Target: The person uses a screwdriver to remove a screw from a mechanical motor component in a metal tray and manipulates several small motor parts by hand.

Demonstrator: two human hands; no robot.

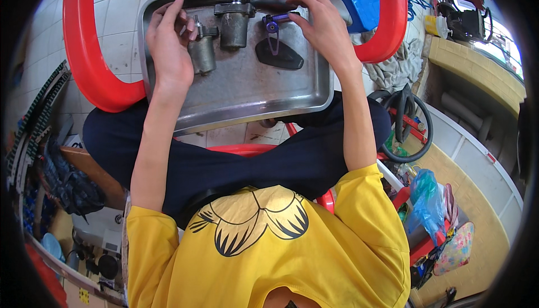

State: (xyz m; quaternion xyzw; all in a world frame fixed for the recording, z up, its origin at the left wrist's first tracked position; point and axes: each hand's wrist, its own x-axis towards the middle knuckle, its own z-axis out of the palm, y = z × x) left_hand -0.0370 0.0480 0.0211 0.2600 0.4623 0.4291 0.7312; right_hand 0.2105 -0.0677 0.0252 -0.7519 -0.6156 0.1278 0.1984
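A metal tray (252,92) holds two grey cylindrical motors and a mirror. My left hand (170,47) is at the tray's left side, loosely curved with its fingers apart, beside the smaller motor (203,55); its fingertips are close to that motor's top, and I cannot tell if they touch. The larger motor (233,30) stands to the right of it. My right hand (323,27) reaches over the right rim, thumb and forefinger apart. Its thumb tip meets the end of the purple bracket (273,26) on the black mirror (279,55). A dark tube (269,3) lies along the far wall.
A red plastic chair (90,67) stands beyond my crossed legs, around the tray. Behind its right arm is a blue box (355,5). Grey cloth (396,67) and a black hose (429,134) lie at the right. Plastic bags (425,201) are piled at the lower right.
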